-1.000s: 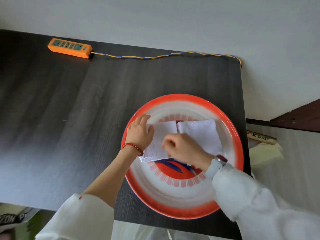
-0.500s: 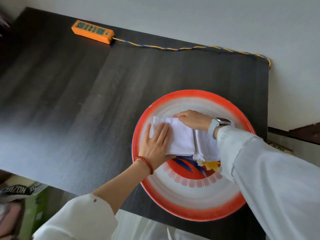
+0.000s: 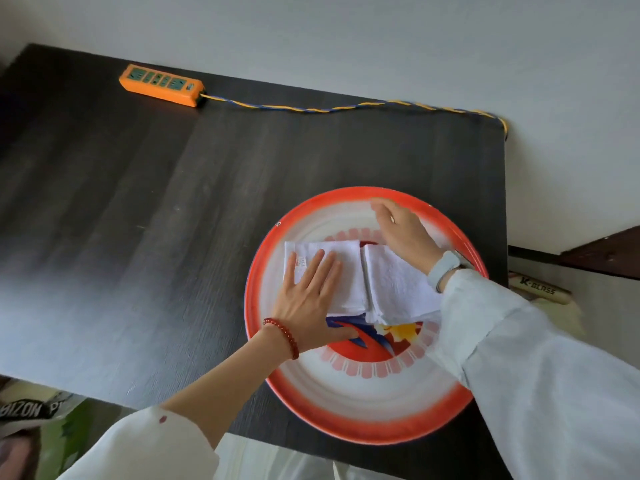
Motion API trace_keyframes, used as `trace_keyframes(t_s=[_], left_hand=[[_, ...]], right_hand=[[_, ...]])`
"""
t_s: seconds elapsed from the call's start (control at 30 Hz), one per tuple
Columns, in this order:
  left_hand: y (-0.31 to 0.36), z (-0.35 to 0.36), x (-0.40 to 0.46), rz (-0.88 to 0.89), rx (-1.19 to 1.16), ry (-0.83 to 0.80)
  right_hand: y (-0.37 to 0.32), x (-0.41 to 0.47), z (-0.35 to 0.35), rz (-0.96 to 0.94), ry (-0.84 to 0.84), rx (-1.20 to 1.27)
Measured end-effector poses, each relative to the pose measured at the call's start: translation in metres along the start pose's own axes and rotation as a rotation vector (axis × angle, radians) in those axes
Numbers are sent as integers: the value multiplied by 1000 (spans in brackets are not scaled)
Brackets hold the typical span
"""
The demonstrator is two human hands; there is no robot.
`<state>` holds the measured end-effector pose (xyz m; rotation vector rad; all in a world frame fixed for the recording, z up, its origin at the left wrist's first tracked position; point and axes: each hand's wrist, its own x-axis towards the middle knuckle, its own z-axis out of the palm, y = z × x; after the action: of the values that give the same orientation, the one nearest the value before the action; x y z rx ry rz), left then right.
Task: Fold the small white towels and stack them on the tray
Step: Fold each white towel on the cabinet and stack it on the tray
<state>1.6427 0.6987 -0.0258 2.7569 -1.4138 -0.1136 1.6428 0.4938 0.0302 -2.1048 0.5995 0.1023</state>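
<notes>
A round red-rimmed enamel tray (image 3: pixel 363 424) sits at the table's right side. Two folded small white towels lie side by side in it. The left towel (image 3: pixel 349 271) shows a small label near its far left corner, and my left hand (image 3: pixel 308 299) presses flat on it with straight fingers. The right towel (image 3: pixel 398 289) lies against it, partly under my right wrist and sleeve. My right hand (image 3: pixel 401 230) hovers over the tray's far side with loose, nearly straight fingers, holding nothing.
The dark wooden table (image 3: pixel 156 220) stretches left of the tray. An orange power strip (image 3: pixel 161 85) lies at the far edge, its twisted cord (image 3: pixel 346 107) running right along the wall. A labelled tube (image 3: pixel 540 289) lies beyond the table's right edge.
My right hand has lifted off the towels and moved toward the tray's far rim. My left hand stays flat on the left towel. The camera view shifted.
</notes>
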Motion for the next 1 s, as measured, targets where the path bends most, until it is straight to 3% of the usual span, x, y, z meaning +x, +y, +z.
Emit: trace_keyframes(t_s=[0.07, 0.17, 0.37, 0.5, 0.77, 0.9, 1.0], left_hand=[[19, -6, 6, 43, 18, 17], [48, -4, 16, 155, 55, 48], [60, 0, 31, 144, 144, 37], [57, 1, 33, 148, 174, 50], [59, -1, 32, 87, 65, -49], [58, -5, 26, 7, -118, -124], [55, -9, 30, -22, -264, -65]], right_hand=[[18, -20, -15, 29, 164, 18], [50, -51, -25, 134, 276, 31], [80, -79, -17, 395, 125, 214], [80, -83, -14, 446, 170, 320], [81, -74, -18, 336, 186, 305], [85, -72, -19, 293, 152, 212], [89, -74, -17, 123, 242, -165]])
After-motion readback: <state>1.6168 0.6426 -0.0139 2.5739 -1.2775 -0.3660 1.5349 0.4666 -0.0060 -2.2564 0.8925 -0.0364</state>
